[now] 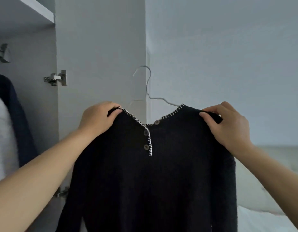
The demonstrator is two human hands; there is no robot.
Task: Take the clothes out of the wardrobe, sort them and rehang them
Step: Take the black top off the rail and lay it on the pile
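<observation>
A dark knit top [153, 178] with white stitched trim and three buttons at the neck hangs in front of me on a white wire hanger [145, 84]. My left hand [99, 118] pinches its left shoulder. At the other shoulder my right hand [227, 124] pinches the fabric. The hanger's hook rises free above the neckline, touching nothing. Most of the hanger's arms are hidden inside the top.
The open wardrobe door [101, 64] with metal hinges [55, 78] stands behind the top. Inside the wardrobe at the left hang a dark garment [14, 118] and a white one [2, 134], under a shelf [32, 9]. A pale bed [268, 190] lies at lower right.
</observation>
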